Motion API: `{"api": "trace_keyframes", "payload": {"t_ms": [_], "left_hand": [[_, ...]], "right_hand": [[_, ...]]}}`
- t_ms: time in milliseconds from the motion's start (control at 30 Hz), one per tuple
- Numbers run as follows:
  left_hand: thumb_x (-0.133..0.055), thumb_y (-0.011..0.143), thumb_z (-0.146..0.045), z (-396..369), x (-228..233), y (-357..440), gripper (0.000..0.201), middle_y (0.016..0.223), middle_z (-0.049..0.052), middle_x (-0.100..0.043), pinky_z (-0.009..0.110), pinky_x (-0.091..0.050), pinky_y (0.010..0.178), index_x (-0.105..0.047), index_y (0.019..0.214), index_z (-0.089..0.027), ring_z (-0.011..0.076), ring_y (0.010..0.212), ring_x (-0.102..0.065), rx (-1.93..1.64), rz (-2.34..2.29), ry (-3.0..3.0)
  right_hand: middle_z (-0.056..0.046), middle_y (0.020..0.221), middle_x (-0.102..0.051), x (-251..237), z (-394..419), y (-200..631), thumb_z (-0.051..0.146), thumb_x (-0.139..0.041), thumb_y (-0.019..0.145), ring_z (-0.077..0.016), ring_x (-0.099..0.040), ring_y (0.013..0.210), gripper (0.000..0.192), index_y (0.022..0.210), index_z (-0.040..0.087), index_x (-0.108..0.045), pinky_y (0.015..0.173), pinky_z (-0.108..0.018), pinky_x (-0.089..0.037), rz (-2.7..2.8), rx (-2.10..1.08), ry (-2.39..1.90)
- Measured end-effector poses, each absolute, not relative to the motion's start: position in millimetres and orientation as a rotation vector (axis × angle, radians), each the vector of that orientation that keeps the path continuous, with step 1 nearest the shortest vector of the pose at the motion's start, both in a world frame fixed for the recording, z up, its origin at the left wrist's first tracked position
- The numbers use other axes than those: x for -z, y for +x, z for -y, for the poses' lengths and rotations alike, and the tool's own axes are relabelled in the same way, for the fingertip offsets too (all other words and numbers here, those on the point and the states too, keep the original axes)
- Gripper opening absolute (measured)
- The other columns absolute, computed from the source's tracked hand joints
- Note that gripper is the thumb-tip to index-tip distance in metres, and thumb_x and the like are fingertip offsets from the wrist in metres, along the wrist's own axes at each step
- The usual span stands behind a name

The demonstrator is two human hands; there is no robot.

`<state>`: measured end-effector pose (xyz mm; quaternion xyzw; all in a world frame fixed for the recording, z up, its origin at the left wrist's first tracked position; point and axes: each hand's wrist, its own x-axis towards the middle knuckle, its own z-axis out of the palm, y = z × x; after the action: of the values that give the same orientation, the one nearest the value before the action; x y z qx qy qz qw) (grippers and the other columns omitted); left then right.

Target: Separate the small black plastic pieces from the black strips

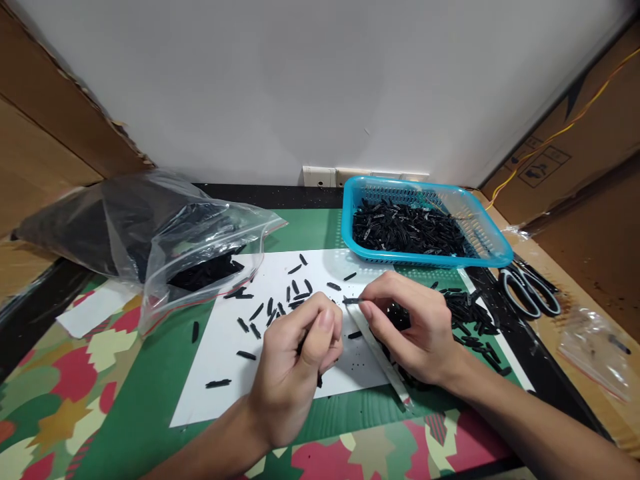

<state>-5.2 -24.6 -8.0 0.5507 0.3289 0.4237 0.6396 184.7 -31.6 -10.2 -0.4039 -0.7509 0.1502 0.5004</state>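
Between the thumb and forefinger of my right hand (413, 327) is a small black plastic strip (353, 301), its free end pointing left. My left hand (303, 357) is closed in a fist over the white sheet (200, 403); a dark bit shows at the curled fingers, but what they hold is hidden. Loose black strips (257, 311) lie scattered on the sheet left of and behind that fist. Under and right of my right hand spreads a denser pile of black strips (470, 312). A thin white stick-like tool (385, 370) lies slanting between my hands.
At the back right stands a blue plastic basket (425, 257) with many black strips inside. A clear zip bag (165, 247) of black pieces lies open at left. Scissors (530, 290) and a small clear bag (597, 353) are at right. Wall and cardboard (585, 133) enclose the table.
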Motion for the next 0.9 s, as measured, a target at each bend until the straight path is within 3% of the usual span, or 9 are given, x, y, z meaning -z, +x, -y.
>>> {"api": "trace_keyframes", "payload": {"t_ms": [133,200,467,900], "left_hand": [[-0.047,0.108,-0.049,20.5,2.9,-3.9,0.041,0.055,-0.006,-0.041,0.018,-0.03,0.046,-0.053,0.079,-0.021,0.008,0.05,-0.032,-0.888,-0.754,1.08],[-0.045,0.108,-0.052,18.9,-0.2,-3.8,0.042,0.053,-0.007,-0.04,0.017,-0.029,0.045,-0.051,0.079,-0.021,0.0081,0.048,-0.029,-0.847,-0.746,0.989],[-0.048,0.107,-0.055,22.5,1.4,-6.0,0.036,0.056,-0.009,-0.039,0.017,-0.029,0.048,-0.052,0.091,-0.023,0.0075,0.051,-0.028,-0.686,-0.645,1.088],[-0.044,0.11,-0.05,26.7,5.6,-9.1,0.032,0.06,-0.008,-0.042,0.02,-0.031,0.051,-0.053,0.096,-0.023,0.0082,0.053,-0.031,-0.684,-0.606,1.173]], "right_hand": [[-0.001,0.07,-0.06,3.0,20.4,210.4,0.01,-0.062,0.096,-0.0138,-0.053,0.06,0.012,0.086,0.019,-0.062,0.056,-0.029,-0.039,1.844,0.199,-1.052],[0.0,0.068,-0.057,-2.6,15.6,225.6,0.01,-0.063,0.094,-0.0134,-0.051,0.058,0.015,0.083,0.02,-0.061,0.055,-0.029,-0.038,1.739,0.324,-1.092],[-0.004,0.075,-0.064,-1.9,31.2,207.5,0.006,-0.063,0.092,-0.0148,-0.057,0.063,0.011,0.092,0.016,-0.066,0.055,-0.028,-0.044,1.875,-0.012,-0.873],[-0.006,0.077,-0.072,9.6,37.7,188.2,0.01,-0.066,0.094,-0.0146,-0.065,0.063,0.007,0.097,0.016,-0.069,0.056,-0.026,-0.051,1.941,0.041,-0.818]]}}
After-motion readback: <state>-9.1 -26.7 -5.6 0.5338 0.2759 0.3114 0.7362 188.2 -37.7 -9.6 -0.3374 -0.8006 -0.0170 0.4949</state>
